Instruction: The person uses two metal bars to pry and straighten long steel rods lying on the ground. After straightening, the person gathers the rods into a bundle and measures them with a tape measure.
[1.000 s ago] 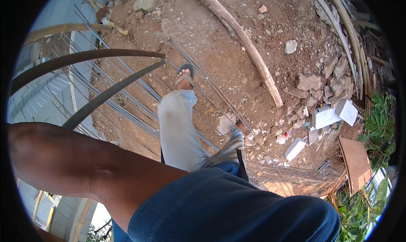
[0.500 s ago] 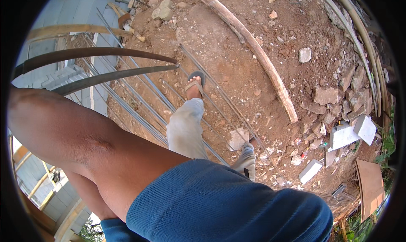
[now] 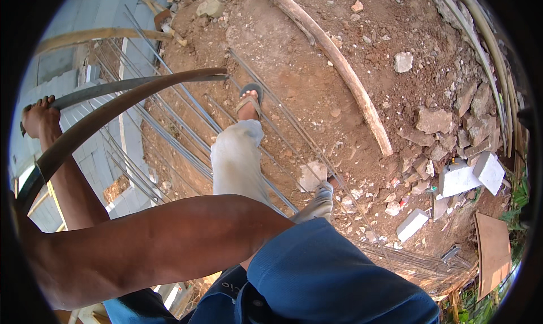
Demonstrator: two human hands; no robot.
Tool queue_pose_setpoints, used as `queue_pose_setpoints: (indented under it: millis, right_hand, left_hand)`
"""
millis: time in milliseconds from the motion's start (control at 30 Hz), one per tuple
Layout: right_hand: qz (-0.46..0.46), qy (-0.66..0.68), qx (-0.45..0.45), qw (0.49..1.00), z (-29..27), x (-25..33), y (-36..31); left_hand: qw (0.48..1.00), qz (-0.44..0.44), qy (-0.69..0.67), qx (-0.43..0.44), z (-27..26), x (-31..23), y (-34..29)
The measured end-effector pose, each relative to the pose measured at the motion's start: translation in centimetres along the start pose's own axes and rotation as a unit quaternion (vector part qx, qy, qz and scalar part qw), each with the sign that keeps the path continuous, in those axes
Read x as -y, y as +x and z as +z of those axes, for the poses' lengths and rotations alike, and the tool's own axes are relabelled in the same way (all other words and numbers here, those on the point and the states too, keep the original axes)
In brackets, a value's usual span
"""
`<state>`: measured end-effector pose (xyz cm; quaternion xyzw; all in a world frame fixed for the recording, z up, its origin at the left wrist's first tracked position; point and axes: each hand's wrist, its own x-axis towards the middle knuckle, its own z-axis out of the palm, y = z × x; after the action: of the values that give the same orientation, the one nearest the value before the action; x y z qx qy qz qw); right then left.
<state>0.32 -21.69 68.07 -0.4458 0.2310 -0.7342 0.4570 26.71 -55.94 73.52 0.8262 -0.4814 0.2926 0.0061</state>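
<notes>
My left hand is at the far left, closed with its fingers wrapped round a long flat grey bar. In front of that bar runs a long brown bar, darker at its near end. The two bars come together over the dirt just above my sandalled foot; what joins them there, if anything, I cannot make out. My right forearm crosses the lower left, below the brown bar. The right hand is cut off at the dark left rim, beside the brown bar's near end.
Several thin metal rods lie across the dirt around my feet. A curved wooden pole lies beyond them. Broken stones, white blocks and a brown board are on the right. Grey blocks stand at left.
The brown bar has swung down across the grey one, and the grey bar now shows above it. My right arm has dropped lower in view. The left hand has come into sight.
</notes>
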Motion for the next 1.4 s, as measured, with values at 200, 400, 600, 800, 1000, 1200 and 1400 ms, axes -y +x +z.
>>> queue_pose_setpoints:
  millis: [200, 400, 600, 800, 1000, 1200, 1400]
  right_hand:
    - [0.041, -0.092, -0.081, 0.992, 1.7, 3.5, 5.5]
    - [-0.154, 0.069, 0.012, 0.986, -5.2, 3.3, 0.8]
    - [-0.142, 0.053, 0.068, 0.986, -14.0, 5.7, -5.2]
    - [-0.126, 0.085, 0.043, 0.987, -17.3, 6.8, -10.5]
    - [-0.139, 0.07, 0.037, 0.987, -17.4, 6.3, -11.8]
    - [-0.12, 0.028, 0.095, 0.988, -16.0, 7.4, -7.3]
    - [-0.073, 0.024, 0.176, 0.981, -17.9, 7.1, -0.4]
  left_hand:
    - [0.925, -0.076, -0.371, -0.031, 5.0, 1.4, 2.8]
    - [0.894, -0.1, -0.436, -0.019, 6.6, 1.9, 4.0]
    - [0.965, -0.01, -0.26, 0.031, 6.9, 3.0, 6.1]
    - [0.918, -0.092, -0.381, 0.055, 8.2, 2.8, 8.9]
    - [0.758, -0.155, -0.633, -0.02, 8.0, 1.2, 6.7]
    - [0.613, -0.213, -0.755, -0.087, 2.5, -1.7, -2.5]
    - [0.625, -0.241, -0.728, -0.147, 0.5, -3.7, -4.7]
